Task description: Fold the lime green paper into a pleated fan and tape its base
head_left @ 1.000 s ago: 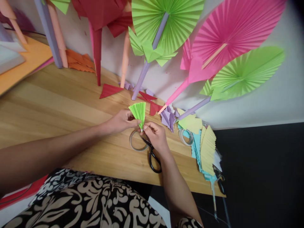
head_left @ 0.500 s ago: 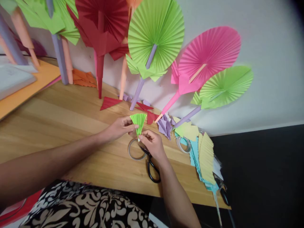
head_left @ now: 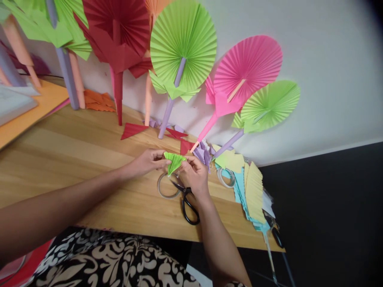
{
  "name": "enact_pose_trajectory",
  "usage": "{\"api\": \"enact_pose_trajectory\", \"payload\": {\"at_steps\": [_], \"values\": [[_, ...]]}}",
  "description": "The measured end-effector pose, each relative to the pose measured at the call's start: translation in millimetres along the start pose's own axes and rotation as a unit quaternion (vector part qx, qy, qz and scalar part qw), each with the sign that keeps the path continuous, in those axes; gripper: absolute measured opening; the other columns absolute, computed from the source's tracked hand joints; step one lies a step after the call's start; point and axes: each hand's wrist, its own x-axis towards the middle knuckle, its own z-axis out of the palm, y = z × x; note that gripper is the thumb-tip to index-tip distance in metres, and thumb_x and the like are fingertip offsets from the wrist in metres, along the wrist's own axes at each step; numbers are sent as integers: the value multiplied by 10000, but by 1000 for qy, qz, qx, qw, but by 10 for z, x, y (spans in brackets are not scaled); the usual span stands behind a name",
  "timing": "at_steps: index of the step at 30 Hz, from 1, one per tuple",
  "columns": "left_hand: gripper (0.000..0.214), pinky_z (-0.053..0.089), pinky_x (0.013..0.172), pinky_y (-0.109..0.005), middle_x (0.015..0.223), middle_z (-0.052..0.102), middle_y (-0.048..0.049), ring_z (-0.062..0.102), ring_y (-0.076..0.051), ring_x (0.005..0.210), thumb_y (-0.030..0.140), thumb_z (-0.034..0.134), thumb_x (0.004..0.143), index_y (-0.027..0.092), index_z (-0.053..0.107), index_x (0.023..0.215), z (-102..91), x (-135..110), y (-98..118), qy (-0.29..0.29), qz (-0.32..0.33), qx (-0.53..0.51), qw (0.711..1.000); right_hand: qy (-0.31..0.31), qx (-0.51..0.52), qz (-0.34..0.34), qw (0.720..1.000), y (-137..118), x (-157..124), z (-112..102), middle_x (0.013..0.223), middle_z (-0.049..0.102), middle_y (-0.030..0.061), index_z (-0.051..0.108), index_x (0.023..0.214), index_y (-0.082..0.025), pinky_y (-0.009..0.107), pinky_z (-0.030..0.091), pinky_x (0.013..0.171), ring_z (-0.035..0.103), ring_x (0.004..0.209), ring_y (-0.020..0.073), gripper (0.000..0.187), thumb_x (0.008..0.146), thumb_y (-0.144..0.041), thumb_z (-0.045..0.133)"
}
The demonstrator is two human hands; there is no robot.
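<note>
A small pleated green paper fan (head_left: 174,162) is held above the table between both hands, spread wide at the top and narrowing to a point below. My left hand (head_left: 152,160) pinches its left edge between thumb and fingers. At its right upper corner, my right hand (head_left: 195,172) grips the paper the same way. Just beneath lie a roll of tape (head_left: 163,192) and black-handled scissors (head_left: 189,207), the blades resting over the tape ring. Parts of the right fingers are hidden behind the paper.
Large paper fans lean on the wall, among them a green fan (head_left: 197,44) and a pink fan (head_left: 257,59). Red paper scraps (head_left: 134,130) lie behind my hands. Another tape roll (head_left: 220,180) and pleated yellow paper (head_left: 254,191) are at the right table edge.
My right hand has moved from the green fan's lower point up to its right corner. The fan is spread wider. The view has shifted slightly.
</note>
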Motion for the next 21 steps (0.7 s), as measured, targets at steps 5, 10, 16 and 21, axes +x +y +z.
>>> {"api": "enact_pose_trajectory", "payload": {"at_steps": [5, 10, 16, 21], "values": [[314, 435, 532, -205, 599, 601, 32, 542, -91, 525, 439, 739, 760, 151, 613, 774, -48, 14, 9, 47, 9, -15, 999, 27, 50, 13, 998, 45, 44, -1, 687, 607, -25, 658, 915, -207, 256, 497, 586, 567, 586, 120, 287, 785, -463, 672], [362, 447, 581, -213, 618, 595, 29, 548, -92, 566, 487, 716, 801, 143, 606, 770, -63, 10, -7, 49, 16, -49, 997, -28, 77, -13, 997, 82, 46, 18, 970, 726, 36, 694, 1053, -228, 300, 549, 799, 675, 899, 178, 331, 798, -438, 707], [394, 473, 648, -236, 707, 615, 4, 564, -104, 640, 524, 711, 825, 145, 607, 813, -86, 15, 14, 22, 64, -122, 990, -113, -38, -9, 993, 68, -5, 50, 941, 763, 20, 750, 1025, -211, 292, 539, 753, 700, 849, 192, 270, 881, -409, 637], [377, 467, 675, -235, 754, 649, 11, 587, -111, 672, 429, 778, 783, 163, 657, 1020, -95, 7, -12, 34, 59, -127, 990, -4, -165, -125, 978, 99, -8, 23, 924, 782, 22, 764, 1007, -226, 309, 538, 780, 711, 838, 195, 196, 892, -311, 630]]}}
